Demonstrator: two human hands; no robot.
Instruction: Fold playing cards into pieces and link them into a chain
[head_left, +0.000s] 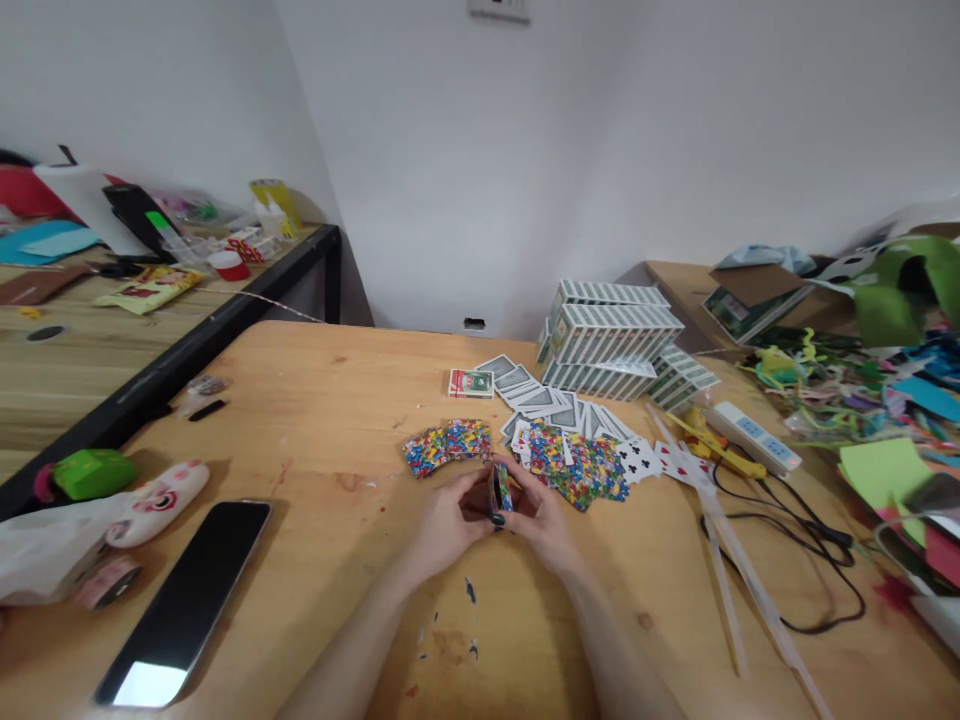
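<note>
My left hand (451, 518) and my right hand (546, 515) meet over the middle of the wooden table, fingers closed on a small box-like piece of colourful patterned card (499, 488). It stands on edge between them, with a dark gap showing in its middle; how it is put together is too small to tell. Just beyond the left hand lie colourful patterned cards (469, 438). More of these patterned cards (589, 465) are spread beyond the right hand. Behind them fan out grey-backed playing cards (555, 402), and face-up cards (637, 458) lie to their right.
A playing-card box (471, 383) lies farther back, near stacked striped boxes (611, 335). On the right are a yellow glue gun (724, 445), clear glue sticks (754, 590), a power strip (756, 437) and a black cable (814, 520). A phone (191, 600) lies at left.
</note>
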